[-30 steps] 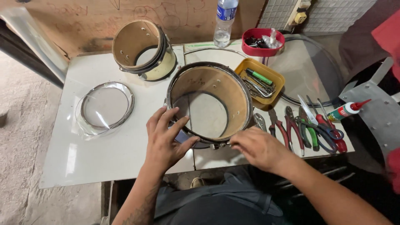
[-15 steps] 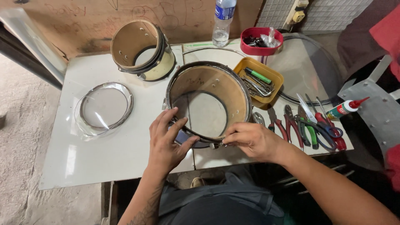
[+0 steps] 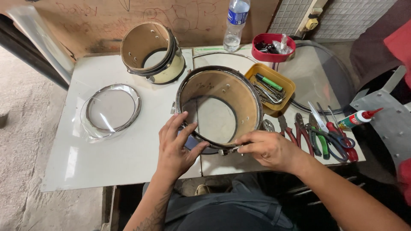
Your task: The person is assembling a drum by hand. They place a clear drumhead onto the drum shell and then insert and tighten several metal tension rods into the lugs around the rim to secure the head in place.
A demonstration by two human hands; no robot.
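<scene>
Right now two drum shells stand on the white desk (image 3: 107, 167): the large drum shell (image 3: 220, 107) open side up near the front edge, and a smaller cream drum shell (image 3: 152, 53) tipped on its side towards the back. One clear drum head in its metal hoop (image 3: 110, 112) lies flat to the left, well apart from both hands, and a larger clear disc (image 3: 321, 81) rests at the right. One water bottle (image 3: 235, 23) stands at the back beside one red tray (image 3: 273, 48) of small parts, and one yellow tray (image 3: 274, 87) holding a green marker and metal keys touches the large shell's right side. A row of several pliers and cutters (image 3: 319, 134) lies near the right edge, with one small glue bottle (image 3: 357, 119) beside them. The left hand (image 3: 175, 147) rests against the large shell's near rim, fingers (image 3: 182, 124) spread open and lying over the edge into the shell. The right hand (image 3: 267, 149) sits just beside the rim's lower right, its fingers pinched shut on a small metal fitting (image 3: 229, 149) at the shell's bottom edge.
</scene>
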